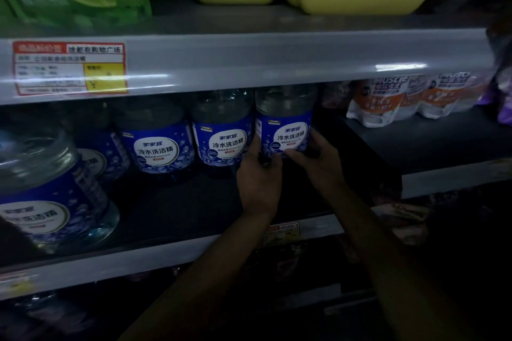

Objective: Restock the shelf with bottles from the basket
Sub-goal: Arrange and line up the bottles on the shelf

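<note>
Bottle stands at the right end of the far row on the shelf. Left hand and right hand clasp its base, fingers wrapped round. Seat it flat, label forward, before letting go.

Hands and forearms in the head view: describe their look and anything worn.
Left hand and right hand are bare: no gloves, and no ring, watch or bracelet shows. The left forearm and right forearm are bare too, with no sleeve in view. Dim light could hide small marks.
</note>
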A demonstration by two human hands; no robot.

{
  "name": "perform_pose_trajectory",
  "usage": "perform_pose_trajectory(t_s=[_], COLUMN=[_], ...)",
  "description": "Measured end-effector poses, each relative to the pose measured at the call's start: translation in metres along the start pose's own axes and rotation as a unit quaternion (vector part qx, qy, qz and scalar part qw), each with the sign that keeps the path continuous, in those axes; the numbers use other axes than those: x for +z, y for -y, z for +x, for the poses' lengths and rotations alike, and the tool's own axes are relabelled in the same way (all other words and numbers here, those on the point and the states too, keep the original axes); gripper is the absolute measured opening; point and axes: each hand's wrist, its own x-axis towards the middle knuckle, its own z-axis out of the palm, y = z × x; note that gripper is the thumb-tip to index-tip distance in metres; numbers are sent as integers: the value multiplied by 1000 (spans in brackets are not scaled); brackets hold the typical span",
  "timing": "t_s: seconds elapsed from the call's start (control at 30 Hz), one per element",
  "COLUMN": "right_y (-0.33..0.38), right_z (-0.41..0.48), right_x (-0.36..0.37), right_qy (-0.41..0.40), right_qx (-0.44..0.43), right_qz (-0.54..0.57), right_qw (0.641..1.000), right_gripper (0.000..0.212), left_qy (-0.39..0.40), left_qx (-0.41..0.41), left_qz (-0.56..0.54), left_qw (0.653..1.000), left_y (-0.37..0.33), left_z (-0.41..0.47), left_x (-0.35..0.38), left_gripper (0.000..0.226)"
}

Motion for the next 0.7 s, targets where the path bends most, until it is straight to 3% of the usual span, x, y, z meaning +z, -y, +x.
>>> perform_pose_trajectory(t_s=[0.27, 0.47, 0.63, 0.7], right_y=[-7, -3, 2, 2], right_z=[-4, -10, -13, -12], right_x=[16, 31, 29, 23], right_qy=[-141, -198, -164, -126], right_qx=[65, 74, 65, 63], right_qz=[36, 0, -13, -14], right_qw=[987, 977, 984, 990], right_gripper=[53, 59, 67, 68], left_qy=[53, 75, 91, 112], left_qx=[-64, -108, -81, -85], left_qz=[-49, -66, -91, -86], left_qw=[995, 989, 988, 986], left_y=[-3, -11, -11, -8], left_z=[-3, -3, -13, -14], left_x=[-6, -8, -4, -5], left_gripper=[55, 72, 57, 61])
